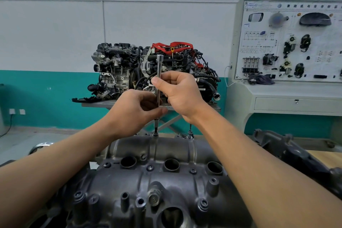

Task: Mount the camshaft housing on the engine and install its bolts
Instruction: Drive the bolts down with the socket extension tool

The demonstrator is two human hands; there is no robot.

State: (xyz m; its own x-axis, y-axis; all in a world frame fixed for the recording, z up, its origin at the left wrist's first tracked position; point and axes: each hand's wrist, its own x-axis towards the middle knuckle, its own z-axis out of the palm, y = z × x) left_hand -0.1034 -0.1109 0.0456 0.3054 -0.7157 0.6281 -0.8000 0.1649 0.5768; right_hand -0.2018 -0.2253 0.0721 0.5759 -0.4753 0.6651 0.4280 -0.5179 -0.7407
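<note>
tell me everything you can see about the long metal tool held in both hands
The tool is a slim, bright steel bar standing nearly upright, with a thicker collar at its top end. The right hand pinches the shaft high up, and the left hand grips it lower down. Below the left hand it ends in a darker bit set on a bolt at the far edge of the grey cast camshaft housing.

a grey lift table (96, 105) carries two engines (114, 68); right of that table, a console desk (277, 90) bears a dark cloth (262, 79).
</note>
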